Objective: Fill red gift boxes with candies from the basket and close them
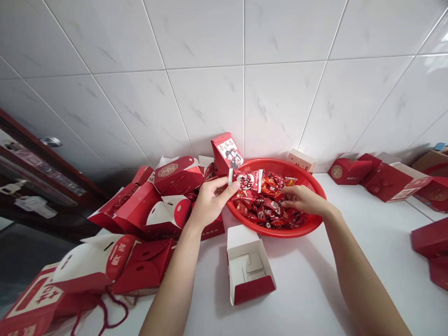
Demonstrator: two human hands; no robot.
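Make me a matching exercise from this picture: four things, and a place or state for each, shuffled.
1. Left hand
2. Right hand
3. Red basket
4. Small box with a white inside

A. Stands open on the white surface, between the forearms
B. Has its fingers in among the wrapped pieces
C. Grips a red-and-white packet
D. Contains many small wrapped pieces

Pairs: 1-C, 2-B, 3-D, 4-A
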